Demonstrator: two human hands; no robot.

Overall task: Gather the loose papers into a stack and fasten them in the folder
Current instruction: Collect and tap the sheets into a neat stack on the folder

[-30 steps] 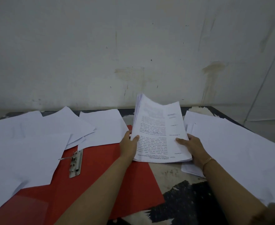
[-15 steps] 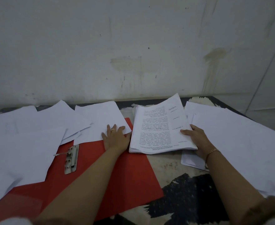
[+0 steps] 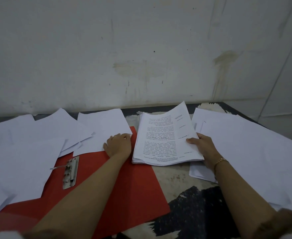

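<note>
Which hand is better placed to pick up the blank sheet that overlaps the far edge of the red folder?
Left. The left hand touches that blank sheet at its near corner; the right hand grips the printed stack and is farther away.

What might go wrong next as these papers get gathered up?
The right hand grips the stack by one edge only; its uneven sheets may fan apart. The sheet under the left hand overlaps its neighbours, so pulling it may drag them. Left of the clip, papers cover the folder and might snag.
</note>
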